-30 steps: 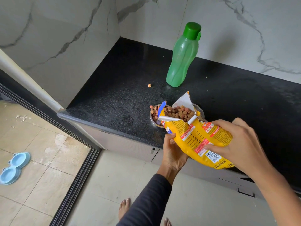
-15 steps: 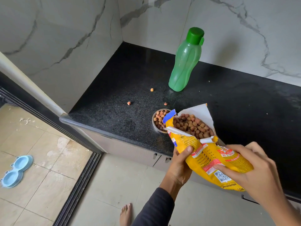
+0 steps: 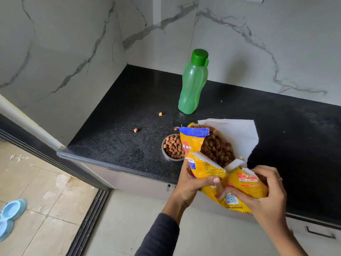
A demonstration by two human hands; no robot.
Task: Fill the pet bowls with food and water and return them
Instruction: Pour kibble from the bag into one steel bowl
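Observation:
A small steel bowl (image 3: 172,147) full of brown kibble sits on the black counter (image 3: 114,145) near its front edge. Just right of it I hold a yellow pet food bag (image 3: 217,163), torn open at the top, upright, with kibble showing inside. My left hand (image 3: 191,183) grips the bag's left side. My right hand (image 3: 265,191) grips its lower right end. A green water bottle (image 3: 192,84) with its cap on stands behind the bowl. A blue double pet bowl holder (image 3: 10,217) lies on the floor at far left.
Three loose kibble pieces (image 3: 136,129) lie on the counter left of and behind the bowl. Marble walls close the counter's back and left. A sliding-door track (image 3: 86,222) runs across the floor below. A drawer handle (image 3: 320,234) shows under the counter at right.
The bag has been drawn back from over the bowl and tipped upright, to the right of it. The filled bowl is now uncovered, and more spilled kibble lies on the counter.

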